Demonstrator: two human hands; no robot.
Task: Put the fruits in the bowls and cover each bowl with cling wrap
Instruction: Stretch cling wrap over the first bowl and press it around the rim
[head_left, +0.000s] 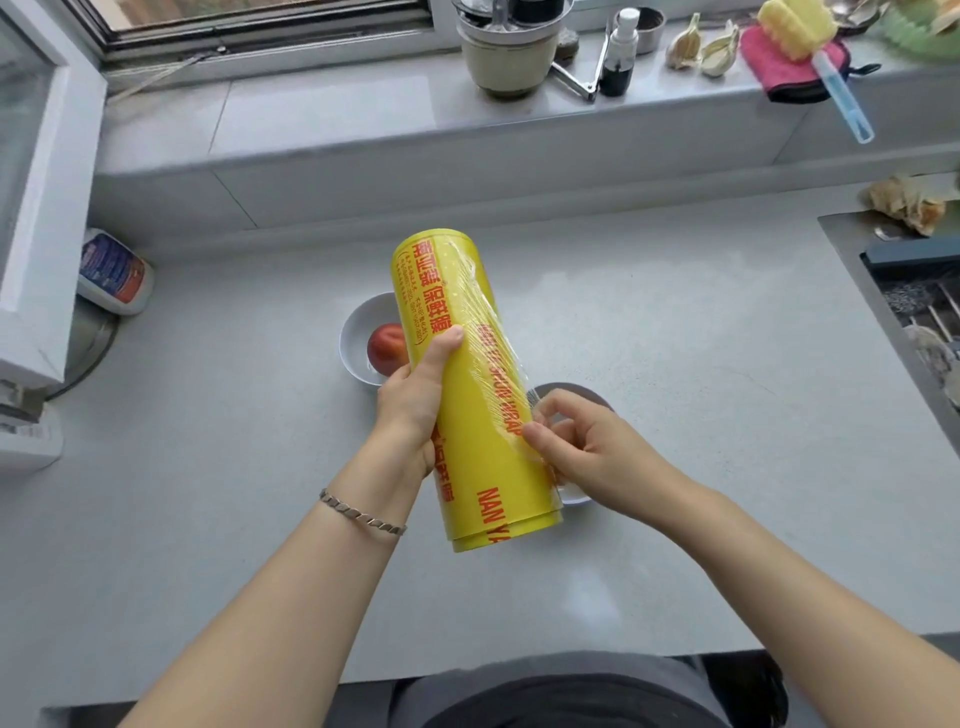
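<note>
Nearest you, your two bare forearms reach forward over the grey tabletop (701, 374), with a silver bracelet (362, 514) on the left wrist. Your left hand (413, 410) grips the yellow cling wrap roll (457, 395) around its middle, thumb lying along the front, and holds it in the air above the tabletop, tilted with its far end leaning away from you and slightly left. Your right hand (587, 447) is at the roll's right side, fingers curled, thumb and fingertips pinching the loose, crinkled film (488, 312) that clings to the roll.

Beneath your right hand sits a bowl (574, 388), mostly hidden by the hand and the roll; you cannot tell what is in it. Just beyond your left hand, partly behind the roll, a white bowl (356, 325) holds one red fruit (387, 347).

Farther off, a white bottle (115, 273) lies at the left edge and a sink (914, 296) opens at the right. On the window ledge (322, 119) stand a beige pot (506, 60) and a small spray bottle (621, 52), with garlic bulbs (685, 45) and a pink cloth (789, 70) alongside.
</note>
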